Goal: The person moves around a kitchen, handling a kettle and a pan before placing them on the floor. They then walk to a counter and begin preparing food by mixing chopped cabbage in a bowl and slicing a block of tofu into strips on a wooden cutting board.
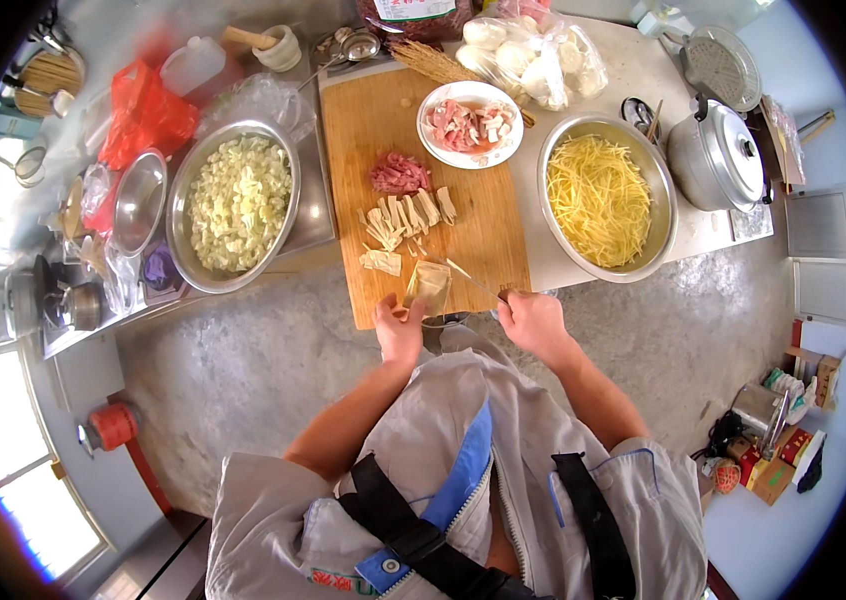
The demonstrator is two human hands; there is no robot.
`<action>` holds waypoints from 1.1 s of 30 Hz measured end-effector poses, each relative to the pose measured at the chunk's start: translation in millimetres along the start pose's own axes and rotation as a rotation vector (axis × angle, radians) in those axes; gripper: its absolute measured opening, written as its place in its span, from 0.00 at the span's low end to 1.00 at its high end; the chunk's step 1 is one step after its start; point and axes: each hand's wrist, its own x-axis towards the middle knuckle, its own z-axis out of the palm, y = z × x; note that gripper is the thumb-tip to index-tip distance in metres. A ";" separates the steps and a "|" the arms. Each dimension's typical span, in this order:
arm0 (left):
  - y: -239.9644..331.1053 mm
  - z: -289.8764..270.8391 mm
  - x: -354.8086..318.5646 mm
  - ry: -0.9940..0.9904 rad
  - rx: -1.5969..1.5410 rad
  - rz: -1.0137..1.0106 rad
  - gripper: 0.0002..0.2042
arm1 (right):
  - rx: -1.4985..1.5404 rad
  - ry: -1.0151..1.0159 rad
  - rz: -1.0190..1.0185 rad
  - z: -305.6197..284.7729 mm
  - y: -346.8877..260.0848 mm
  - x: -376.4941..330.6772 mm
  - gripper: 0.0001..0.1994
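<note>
A wooden cutting board (393,130) lies on the counter in front of me. My left hand (399,328) holds down a pale slab of tofu skin (430,285) at the board's near edge. My right hand (533,320) grips a knife (471,279), its blade pointing left toward the slab. Cut pale strips (403,220) lie in a heap farther up the board, with a small pile of chopped red meat (400,172) behind them. A white plate of sliced meat (470,124) rests on the board's far right corner.
A steel bowl of chopped cabbage (235,200) stands left of the board, a steel bowl of yellow shreds (601,198) right of it. A lidded metal pot (718,155) is at far right, a red bag (143,110) and smaller bowl (138,200) at far left.
</note>
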 end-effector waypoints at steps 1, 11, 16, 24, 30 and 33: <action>5.2 -5.6 -0.3 -0.006 0.110 0.321 0.17 | -0.002 -0.002 -0.024 -2.9 -2.2 0.2 0.09; 14.5 -0.7 27.6 -0.140 0.574 1.145 0.16 | -0.144 -0.249 -0.117 -10.1 -7.0 14.4 0.08; 5.0 0.5 27.7 -0.205 0.597 1.104 0.18 | -0.174 -0.402 -0.089 -14.4 -11.2 26.2 0.08; 10.6 1.2 31.0 -0.164 0.547 1.127 0.21 | -0.237 -0.436 -0.079 39.5 1.9 59.4 0.07; 13.3 -2.0 30.4 -0.129 0.484 1.163 0.20 | -0.256 -0.368 -0.125 6.2 -20.5 43.9 0.07; 1.6 0.0 31.0 -0.206 0.545 1.092 0.18 | -0.179 -0.333 -0.091 -17.5 -26.9 25.3 0.07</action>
